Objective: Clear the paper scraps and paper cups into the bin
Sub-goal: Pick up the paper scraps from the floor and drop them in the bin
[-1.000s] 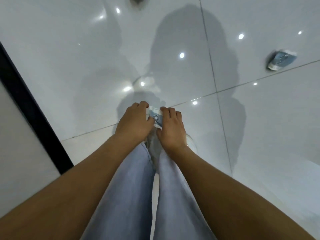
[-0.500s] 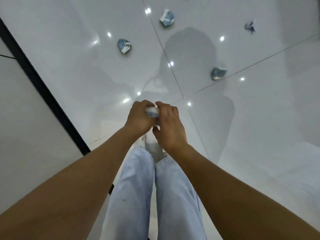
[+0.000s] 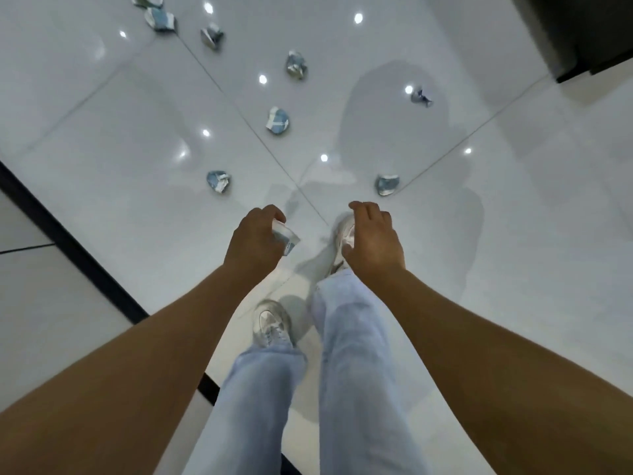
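A black strip (image 3: pixel 73 253) runs diagonally across the glossy white floor (image 3: pixel 120 132) at the far left. Right of it, the person's left hand (image 3: pixel 255 240) hangs over the floor with its fingers (image 3: pixel 270 214) curled round a crushed paper cup (image 3: pixel 286 238), white with blue print, whose flattened end pokes out from under the palm toward the right. Beneath the arms, pale blue jeans (image 3: pixel 346 371) and two light sneakers show, the left sneaker (image 3: pixel 270 322) set back, the right sneaker (image 3: pixel 344 234) forward and partly hidden by the right hand (image 3: pixel 373 241). That hand holds nothing; its fingers (image 3: pixel 364 209) are loosely bent and point down, well apart from the cup.

Further out on the floor lie more crumpled blue-and-white cups, all apart from each other: one (image 3: pixel 218 181) ahead of the left hand, one (image 3: pixel 277 121) beyond it near a tile seam, one (image 3: pixel 387 184) just ahead of the right hand, and others (image 3: pixel 296 64) trailing toward the top left (image 3: pixel 212 36). A small dark paper scrap (image 3: pixel 421 96) sits to the right of them. A dark cabinet (image 3: pixel 582 29) fills the top right corner.
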